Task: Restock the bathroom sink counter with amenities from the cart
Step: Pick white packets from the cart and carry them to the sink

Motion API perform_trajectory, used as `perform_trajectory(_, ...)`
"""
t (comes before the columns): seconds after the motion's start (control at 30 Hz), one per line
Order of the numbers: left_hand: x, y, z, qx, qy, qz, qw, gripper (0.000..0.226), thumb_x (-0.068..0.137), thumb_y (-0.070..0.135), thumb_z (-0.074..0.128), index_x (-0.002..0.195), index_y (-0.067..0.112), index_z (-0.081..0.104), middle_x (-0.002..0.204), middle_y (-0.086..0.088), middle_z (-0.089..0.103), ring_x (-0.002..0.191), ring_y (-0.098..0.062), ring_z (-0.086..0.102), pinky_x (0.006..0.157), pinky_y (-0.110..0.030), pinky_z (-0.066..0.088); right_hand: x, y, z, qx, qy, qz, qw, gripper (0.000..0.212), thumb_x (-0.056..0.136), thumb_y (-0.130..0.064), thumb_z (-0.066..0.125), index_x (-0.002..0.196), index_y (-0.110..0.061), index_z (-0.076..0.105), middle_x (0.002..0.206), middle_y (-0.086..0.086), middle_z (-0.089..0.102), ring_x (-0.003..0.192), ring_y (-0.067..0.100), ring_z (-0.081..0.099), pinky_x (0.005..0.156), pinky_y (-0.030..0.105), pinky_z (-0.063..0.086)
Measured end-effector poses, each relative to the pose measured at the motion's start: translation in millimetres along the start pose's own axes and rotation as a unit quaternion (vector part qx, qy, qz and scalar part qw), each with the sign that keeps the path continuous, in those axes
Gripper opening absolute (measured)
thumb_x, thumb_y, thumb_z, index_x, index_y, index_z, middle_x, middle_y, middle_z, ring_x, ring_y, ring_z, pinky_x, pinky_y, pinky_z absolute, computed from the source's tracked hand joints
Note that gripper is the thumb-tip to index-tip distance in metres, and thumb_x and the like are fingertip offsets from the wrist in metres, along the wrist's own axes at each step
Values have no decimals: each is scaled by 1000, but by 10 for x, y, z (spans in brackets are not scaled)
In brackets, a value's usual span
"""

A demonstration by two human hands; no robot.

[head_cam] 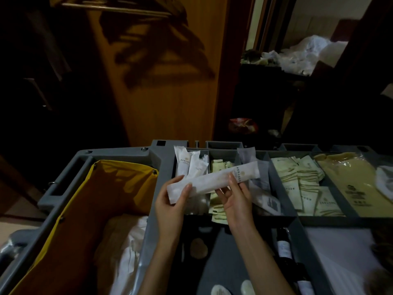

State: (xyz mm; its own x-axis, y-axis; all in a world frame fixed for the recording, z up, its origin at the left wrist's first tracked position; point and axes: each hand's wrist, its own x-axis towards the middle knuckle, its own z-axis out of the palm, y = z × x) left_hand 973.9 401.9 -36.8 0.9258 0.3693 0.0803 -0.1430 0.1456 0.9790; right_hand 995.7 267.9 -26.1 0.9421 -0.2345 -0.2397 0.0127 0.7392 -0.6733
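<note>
Holding a long white packet (212, 180) over the cart (127, 154), the left hand (172, 201) pinches the packet's near end between thumb and fingers; the right hand (235, 196) grips its middle, thumb on top, fingers curled beneath; more white packets (191, 165) stand in the far-left compartment; green sachets (302, 184) fill one further right.

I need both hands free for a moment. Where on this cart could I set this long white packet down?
The grey ledge between the yellow bag and the compartments looks bare enough for the packet. The white surface right of the bottles also looks free. The compartments, full of sachets, are crowded.
</note>
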Motion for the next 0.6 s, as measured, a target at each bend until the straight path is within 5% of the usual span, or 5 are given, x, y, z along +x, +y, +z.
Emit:
perform_trajectory(0.13,-11,-9,58,-78,27,-86,993,20,79,9,73,99,6,69,90,-10,74,82,-22,72,62,-24,57,-21,21,20,-2,-20,2,1000,22,92,-10,57,113,-10,61,102,7,72,95,19,69,69,27,58)
perform_trajectory(0.33,77,95,-106,-174,85,-117,974,12,80,18,70,89,12,65,75,2,74,72,-12,71,60,-23,57,-53,31,33,-63,-25,-15,998,25,87,-8,63,112,-9,60,108,8,69,95,18,69,71,29,58)
perform_trajectory(0.47,129,147,-217,-170,118,-103,973,12,84,21,68,93,13,65,81,2,75,77,-12,72,61,-22,57,-45,11,23,-135,-28,-60,989,24,88,-10,62,111,-18,62,100,1,71,93,15,69,75,31,57)
perform_trajectory(0.6,174,154,-308,-184,143,-103,967,11,87,20,66,96,14,67,92,-3,73,86,-14,71,64,-22,57,-63,-31,33,-221,-72,-108,967,49,76,-28,67,123,-17,59,99,-3,74,99,15,68,80,28,55)
